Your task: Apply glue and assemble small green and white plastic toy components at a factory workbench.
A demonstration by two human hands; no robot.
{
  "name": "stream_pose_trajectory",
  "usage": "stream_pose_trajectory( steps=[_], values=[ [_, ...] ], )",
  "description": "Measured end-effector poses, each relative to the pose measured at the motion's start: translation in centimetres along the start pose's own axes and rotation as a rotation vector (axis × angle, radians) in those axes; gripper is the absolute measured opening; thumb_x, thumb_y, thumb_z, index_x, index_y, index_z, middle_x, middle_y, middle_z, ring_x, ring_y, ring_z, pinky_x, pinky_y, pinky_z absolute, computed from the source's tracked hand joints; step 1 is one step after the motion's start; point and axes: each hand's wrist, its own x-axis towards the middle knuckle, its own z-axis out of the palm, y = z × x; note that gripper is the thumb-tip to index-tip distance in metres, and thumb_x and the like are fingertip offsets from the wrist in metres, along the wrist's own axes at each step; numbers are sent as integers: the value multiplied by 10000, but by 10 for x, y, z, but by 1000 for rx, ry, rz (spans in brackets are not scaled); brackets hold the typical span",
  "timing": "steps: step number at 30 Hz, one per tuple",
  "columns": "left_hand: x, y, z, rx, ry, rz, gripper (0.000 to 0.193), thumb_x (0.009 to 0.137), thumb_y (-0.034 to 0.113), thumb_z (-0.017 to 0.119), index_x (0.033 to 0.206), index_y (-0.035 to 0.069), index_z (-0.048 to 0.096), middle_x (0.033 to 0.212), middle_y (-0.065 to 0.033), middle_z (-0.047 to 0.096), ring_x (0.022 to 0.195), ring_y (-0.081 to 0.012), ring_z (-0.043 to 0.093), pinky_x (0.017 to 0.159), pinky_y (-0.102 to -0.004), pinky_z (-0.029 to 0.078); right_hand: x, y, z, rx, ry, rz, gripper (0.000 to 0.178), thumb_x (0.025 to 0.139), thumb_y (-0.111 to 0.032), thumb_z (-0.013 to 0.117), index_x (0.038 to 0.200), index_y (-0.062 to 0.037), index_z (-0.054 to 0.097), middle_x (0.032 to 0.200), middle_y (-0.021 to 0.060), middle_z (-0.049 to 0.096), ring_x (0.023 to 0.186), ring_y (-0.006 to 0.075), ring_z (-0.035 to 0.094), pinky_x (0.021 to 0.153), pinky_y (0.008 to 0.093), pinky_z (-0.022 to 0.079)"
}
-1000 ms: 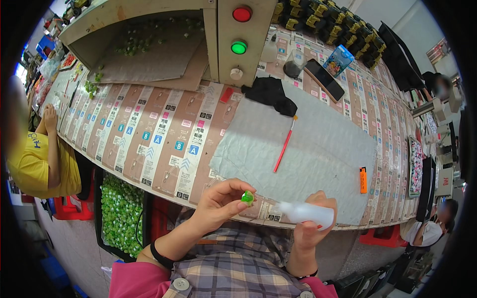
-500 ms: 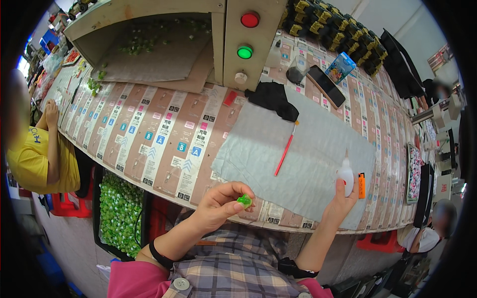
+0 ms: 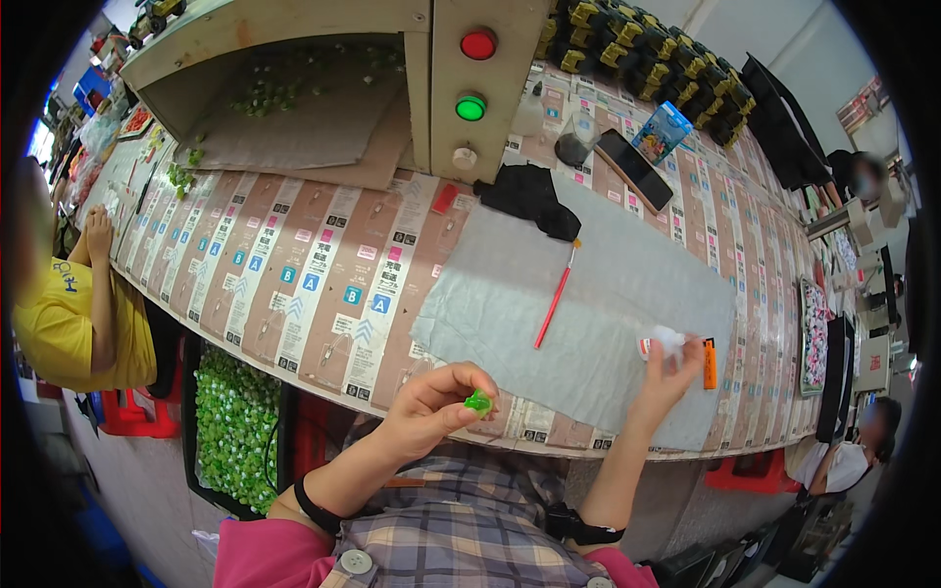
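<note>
Near the front edge of the table, my left hand pinches a small bright green piece between thumb and fingertips; the piece looks glossy, its exact kind unclear. Over the right part of the grey cloth, my right hand has its fingers around a small white squeeze bottle. The bottle is smeared by motion and lies tilted, with a red mark toward its left end. Just right of that hand rests an orange and black strip-shaped item. A thin red-handled brush lies mid-cloth.
A black cloth, a phone and a blue box sit farther back. Behind stands a machine housing with red and green buttons. A crate of green pieces is lower left. A co-worker in yellow sits left.
The white bottle has gone from upright to tilted over toward the left, with my right hand turning along. My left hand still pinches the green piece in nearly the same place.
</note>
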Motion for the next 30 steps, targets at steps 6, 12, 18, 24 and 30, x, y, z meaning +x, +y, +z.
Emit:
stream_pose_trajectory(
  steps=[6,12,18,24,30],
  values=[
    [0,-1,0,-5,-4,-36,234,820,120,539,1009,-5,480,923,-38,498,863,-100,498,791,-241,403,-28,-57,-10,154,-224,-298,271,732,-60,580,982,16,507,982,112,545,904,248,517,825,334,385],
    [-1,-5,-1,52,-46,-69,241,814,118,550,1007,-13,490,941,-36,502,858,-96,497,755,-213,404,-67,-100,22,592,-1067,-52,403,640,-156,707,987,-28,548,1024,110,550,962,241,514,837,322,391],
    [-2,-4,0,-55,-76,-104,218,807,100,554,991,-12,516,933,-52,525,863,-117,510,754,-238,420,-66,-103,26,703,-1182,10,447,641,-125,702,1049,-41,540,1106,103,523,1018,219,495,863,310,384],
    [2,-2,2,-84,-100,-122,193,785,89,572,951,-7,549,987,-126,560,945,-182,527,833,-300,418,-69,-99,26,782,-1206,77,446,652,-182,707,1023,2,544,1072,168,524,1003,243,502,867,338,370],
    [1,-2,0,-133,-103,-176,178,774,88,582,924,-6,557,990,-127,564,948,-192,531,849,-308,413,-67,-99,27,760,-1163,-28,386,629,-112,703,984,-33,575,999,102,579,916,206,549,786,285,427]
  ],
)
